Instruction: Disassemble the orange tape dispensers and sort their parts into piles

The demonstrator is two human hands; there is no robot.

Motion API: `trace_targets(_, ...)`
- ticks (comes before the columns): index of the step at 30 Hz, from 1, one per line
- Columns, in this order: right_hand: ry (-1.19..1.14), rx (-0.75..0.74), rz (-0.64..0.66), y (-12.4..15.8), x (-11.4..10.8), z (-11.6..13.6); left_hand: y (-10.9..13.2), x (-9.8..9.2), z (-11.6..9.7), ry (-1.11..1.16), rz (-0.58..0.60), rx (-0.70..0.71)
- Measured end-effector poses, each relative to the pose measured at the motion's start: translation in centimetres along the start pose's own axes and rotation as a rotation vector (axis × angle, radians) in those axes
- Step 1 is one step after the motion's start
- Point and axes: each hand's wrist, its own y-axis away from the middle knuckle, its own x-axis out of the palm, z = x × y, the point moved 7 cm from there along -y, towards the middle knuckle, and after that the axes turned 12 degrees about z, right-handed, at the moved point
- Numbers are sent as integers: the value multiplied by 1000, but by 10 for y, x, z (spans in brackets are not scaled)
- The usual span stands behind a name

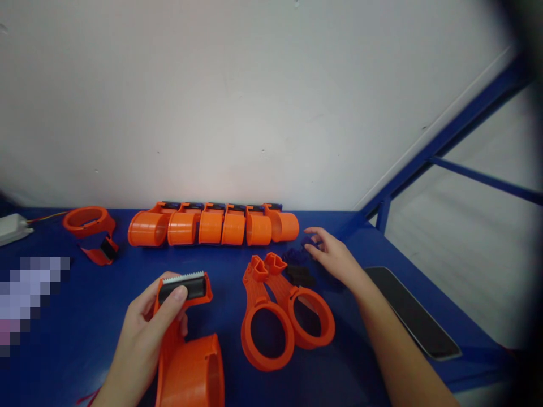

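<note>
My left hand (146, 325) grips an orange tape dispenser (186, 350) near the table's front edge, thumb pressed on its black toothed cutter head (183, 285). My right hand (333, 257) reaches out over the blue table (102, 316), fingers spread, touching small dark blue parts (297, 255) beside a black piece (300, 275). Two orange ring-shaped frames (280, 314) lie side by side between my hands.
A row of several assembled orange dispensers (212, 226) lines the back by the white wall. Another orange dispenser (91, 229) lies at the back left, near a white box (12, 228). A dark phone (413, 314) lies at the right, by the table's edge.
</note>
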Motion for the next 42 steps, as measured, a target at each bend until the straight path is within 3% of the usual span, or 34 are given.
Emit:
trace_targets(6,53,-3,60,-2,3,2,1,-1,0,-21,8,11)
trace_targets(22,170,29,67,-4,12,-3,-1,0,5,0,42,4)
trace_targets(29,141,30,-52,0,-4,5,-3,3,6,52,62,-23)
trace_targets(32,112,21,-150,13,-17,24,-4,5,9,104,74,-41)
trace_targets(36,-77,-117,-201,45,-22,75,-5,9,14,202,98,-82)
trace_targets(38,-125,-222,-129,62,-14,107,-6,12,16,249,114,-103)
trace_targets(42,-107,-396,153,87,21,162,-7,19,17,261,162,-114)
